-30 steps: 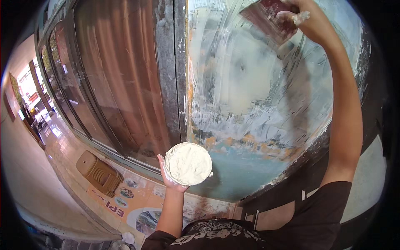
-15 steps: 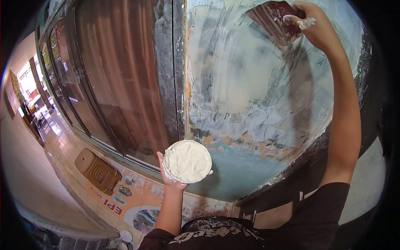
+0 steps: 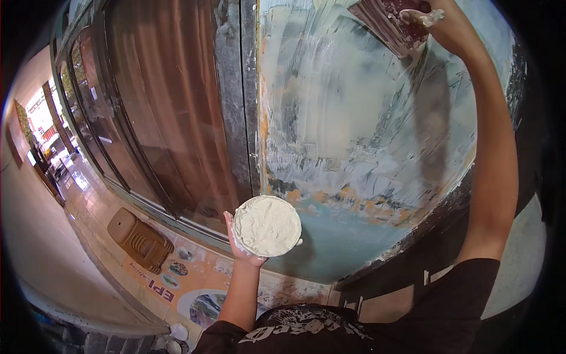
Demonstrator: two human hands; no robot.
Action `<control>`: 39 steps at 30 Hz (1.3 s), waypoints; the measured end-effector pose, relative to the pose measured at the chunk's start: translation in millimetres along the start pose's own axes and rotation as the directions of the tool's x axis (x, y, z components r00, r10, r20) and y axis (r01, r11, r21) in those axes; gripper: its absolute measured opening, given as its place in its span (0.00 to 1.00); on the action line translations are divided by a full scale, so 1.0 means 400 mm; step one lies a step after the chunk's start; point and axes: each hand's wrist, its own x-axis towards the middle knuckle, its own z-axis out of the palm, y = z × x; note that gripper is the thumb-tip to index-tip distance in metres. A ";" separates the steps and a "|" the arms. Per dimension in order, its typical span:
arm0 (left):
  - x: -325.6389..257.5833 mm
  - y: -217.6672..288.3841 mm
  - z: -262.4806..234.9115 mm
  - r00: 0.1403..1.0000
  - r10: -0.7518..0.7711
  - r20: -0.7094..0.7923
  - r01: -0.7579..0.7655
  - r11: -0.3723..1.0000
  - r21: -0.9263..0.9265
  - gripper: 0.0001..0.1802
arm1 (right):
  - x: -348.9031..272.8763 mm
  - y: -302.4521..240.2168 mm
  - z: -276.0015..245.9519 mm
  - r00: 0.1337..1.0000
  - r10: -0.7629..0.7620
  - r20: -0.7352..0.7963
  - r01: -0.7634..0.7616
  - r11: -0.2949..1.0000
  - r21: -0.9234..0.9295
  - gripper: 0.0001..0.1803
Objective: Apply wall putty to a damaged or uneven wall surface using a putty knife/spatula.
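Note:
My left hand supports a round container from beneath and at its side, low in front of the wall. Off-white putty fills the container up to its rim. High at the upper right, my right hand grips a wide dark-red putty spreader, its thumb lying over the face. The spreader is tilted against the wall, where whitish putty is smeared in broad strokes over an old blue-green surface. Putty clings to the right thumb. The picture's top edge cuts off part of the spreader and the right hand.
Left of the wall stands a dark wooden frame beside a glazed window with a brown curtain. Stacked brown plastic stools sit on the tiled floor near a printed orange banner. A dark ledge runs along the right.
My right hand and the spreader have moved slightly higher in the picture. The view has shifted a little; the putty container stays in my left hand.

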 end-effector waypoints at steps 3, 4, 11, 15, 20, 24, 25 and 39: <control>-0.008 0.008 0.019 0.998 0.029 -0.049 -0.030 0.999 -0.028 0.50 | -0.084 -0.020 0.113 0.966 -0.169 0.197 0.066 0.894 0.443 0.05; -0.014 0.010 0.019 0.995 0.045 -0.088 -0.045 0.999 0.009 0.51 | -0.148 -0.058 0.185 0.921 -0.356 0.158 0.303 0.909 0.286 0.07; -0.006 -0.006 0.008 0.999 0.014 -0.038 -0.014 1.000 0.003 0.49 | -0.107 -0.010 0.221 0.934 -0.044 0.356 -0.027 0.981 0.192 0.09; -0.008 -0.004 0.009 0.999 0.024 -0.038 -0.024 1.000 -0.004 0.49 | -0.012 0.046 0.024 0.985 0.137 0.108 -0.169 0.905 0.392 0.05; -0.029 0.005 0.004 0.996 0.062 -0.070 -0.060 0.998 0.034 0.50 | -0.245 -0.069 0.273 0.858 -0.332 0.391 0.212 0.924 0.319 0.10; -0.014 -0.020 0.001 0.996 0.026 -0.087 -0.027 1.000 -0.007 0.50 | -0.379 -0.141 0.361 0.717 -0.269 0.643 0.273 0.957 0.095 0.07; -0.013 -0.017 -0.006 0.997 0.020 -0.080 -0.021 1.000 -0.013 0.50 | -0.333 -0.111 0.354 0.816 -0.277 0.508 0.285 0.956 0.063 0.07; -0.019 -0.018 -0.002 0.997 0.038 -0.061 -0.036 0.999 0.037 0.51 | -0.367 -0.157 0.363 0.751 -0.281 0.598 0.282 0.955 0.093 0.05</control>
